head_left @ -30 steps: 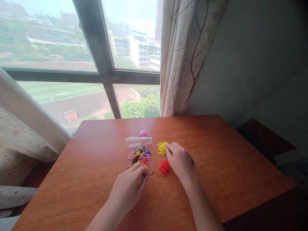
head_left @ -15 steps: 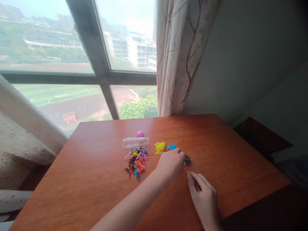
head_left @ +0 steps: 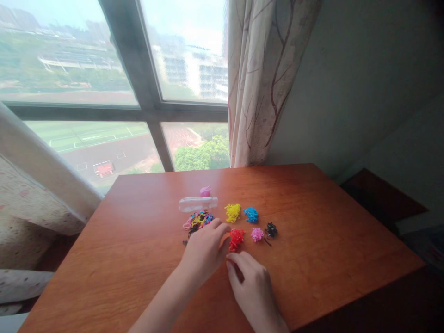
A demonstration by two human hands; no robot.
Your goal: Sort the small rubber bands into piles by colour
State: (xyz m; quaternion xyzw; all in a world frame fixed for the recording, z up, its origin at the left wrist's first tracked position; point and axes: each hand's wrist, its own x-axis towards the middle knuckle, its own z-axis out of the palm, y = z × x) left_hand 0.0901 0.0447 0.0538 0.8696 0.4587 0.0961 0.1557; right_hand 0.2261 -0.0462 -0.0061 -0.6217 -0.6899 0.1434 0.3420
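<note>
Small elastic bands lie on the wooden table in colour groups: a yellow pile (head_left: pixel 233 212), a blue pile (head_left: pixel 251 214), a red pile (head_left: pixel 237 239), a pink pile (head_left: pixel 257 235) and a black pile (head_left: pixel 271 230). My left hand (head_left: pixel 206 245) hovers at the left of the red pile, thumb and fingers apart, and partly covers a mixed-colour pile (head_left: pixel 199 219). Just below the red bands, my right hand (head_left: pixel 252 280) has its thumb and fingertips pinched together. Whatever is between those fingertips is too small to make out.
A clear plastic bottle (head_left: pixel 197 204) lies on its side behind the mixed pile, with a pink-purple object (head_left: pixel 205 191) behind it. The wooden table (head_left: pixel 114 259) stands against a window (head_left: pixel 194 138) and a patterned curtain (head_left: pixel 256 83).
My left hand has moved left from near the blue and black piles to beside the red pile. My right hand has also shifted left, and the red and pink piles are now uncovered.
</note>
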